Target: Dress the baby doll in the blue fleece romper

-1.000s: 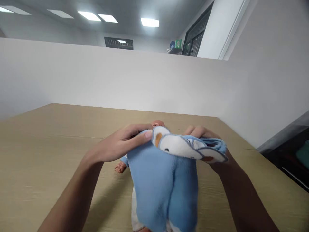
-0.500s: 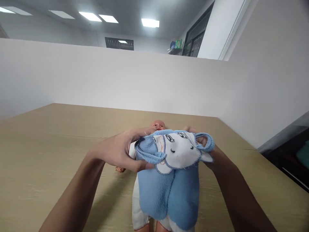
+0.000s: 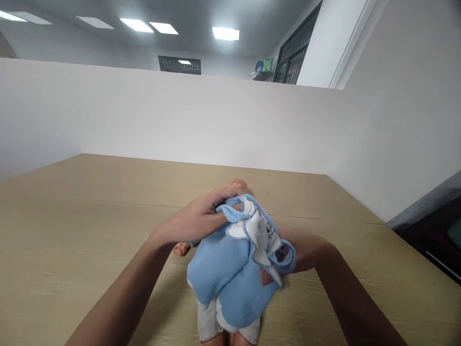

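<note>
A blue terry doll's garment (image 3: 234,274) with a white animal-face patch and looped edges is held up, tilted, over a baby doll. My left hand (image 3: 201,216) grips its upper left edge, thumb at the blue loop and fingers behind. Its lower right side is in my right hand (image 3: 298,245), near the other loop; the garment covers part of those fingers. The doll lies on its back; its head (image 3: 238,183) is mostly behind my left hand, and its small hand (image 3: 181,249) shows at the left. White shorts (image 3: 209,319) show below the cloth.
The doll rests on a wood-grain table (image 3: 90,221). A white partition (image 3: 180,115) stands along the far edge, with a wall on the right. Something dark (image 3: 432,216) is beyond the table's right edge.
The garment has tilted, its right side coming down and inward with my right hand. My left hand has risen slightly, and the doll's face is now covered.
</note>
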Motion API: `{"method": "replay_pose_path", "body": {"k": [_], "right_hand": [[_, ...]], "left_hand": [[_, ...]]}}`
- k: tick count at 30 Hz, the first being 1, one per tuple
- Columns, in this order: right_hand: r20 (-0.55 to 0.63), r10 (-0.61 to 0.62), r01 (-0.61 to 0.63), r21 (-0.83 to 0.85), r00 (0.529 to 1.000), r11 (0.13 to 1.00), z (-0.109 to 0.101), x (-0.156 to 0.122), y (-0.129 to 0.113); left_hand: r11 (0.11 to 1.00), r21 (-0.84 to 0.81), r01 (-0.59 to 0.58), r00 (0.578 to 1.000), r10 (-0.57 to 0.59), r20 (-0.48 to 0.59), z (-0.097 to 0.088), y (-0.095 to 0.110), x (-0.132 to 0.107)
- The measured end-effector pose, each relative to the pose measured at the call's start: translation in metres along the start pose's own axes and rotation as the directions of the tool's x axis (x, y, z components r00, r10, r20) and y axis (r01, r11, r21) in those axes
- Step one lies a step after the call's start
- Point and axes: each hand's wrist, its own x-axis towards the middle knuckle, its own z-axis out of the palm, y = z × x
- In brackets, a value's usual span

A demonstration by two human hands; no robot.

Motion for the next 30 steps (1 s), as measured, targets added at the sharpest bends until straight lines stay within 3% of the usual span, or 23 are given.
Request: {"method": "replay_pose_path", "body": {"k": [2,6,8,11,13,15,18,21,23,25,27,30], "right_hand": [[0.080,-0.010,0.016,-0.067,0.997,0.998,0.001,0.000,0.001],[-0.076,-0.046,0.045,-0.016,0.996,0.999,0.001,-0.003,0.003],[-0.080,-0.030,0.031,0.015,0.996,0.999,0.001,-0.003,0.002],[0.134,-0.008,0.006,0.013,0.991,1.000,0.003,0.001,-0.005],[0.306,-0.040,0.040,0.005,0.951,0.999,0.004,0.004,-0.009],[0.351,-0.095,0.107,-0.016,0.931,0.994,0.005,0.006,-0.008],[0.169,-0.142,0.152,-0.048,0.975,0.987,0.003,0.002,0.001],[-0.038,-0.079,0.080,0.031,0.996,0.996,0.002,-0.005,0.010],[-0.110,0.012,-0.004,0.080,0.994,0.997,0.004,-0.007,0.010],[-0.122,0.099,-0.091,0.076,0.987,0.993,0.005,-0.006,0.007],[-0.001,0.169,-0.168,0.057,0.986,0.984,0.006,-0.003,0.003],[0.286,0.178,-0.202,0.058,0.942,0.978,0.005,0.000,0.002]], "left_hand": [[0.997,0.064,0.042,0.997,-0.046,0.057,-0.005,-0.003,-0.005],[0.994,0.108,0.003,0.967,-0.030,0.253,-0.025,-0.014,-0.015],[0.999,0.040,-0.027,0.951,0.014,0.310,-0.032,-0.021,-0.018],[0.998,-0.063,0.001,0.970,0.015,0.241,-0.035,-0.027,-0.016],[0.997,-0.079,0.022,0.980,-0.006,0.199,-0.032,-0.029,-0.014],[0.997,-0.062,0.035,0.973,-0.020,0.230,-0.029,-0.029,-0.012],[0.993,-0.033,0.115,0.928,-0.096,0.359,-0.026,-0.029,-0.012],[0.980,-0.079,0.185,0.877,-0.128,0.463,-0.026,-0.030,-0.015],[0.979,-0.144,0.142,0.899,-0.066,0.434,-0.027,-0.032,-0.016],[0.980,-0.187,0.071,0.946,-0.007,0.323,-0.028,-0.035,-0.017],[0.980,-0.195,0.029,0.979,0.012,0.205,-0.029,-0.039,-0.016],[0.987,-0.151,0.052,0.989,-0.030,0.143,-0.030,-0.043,-0.015]]}}
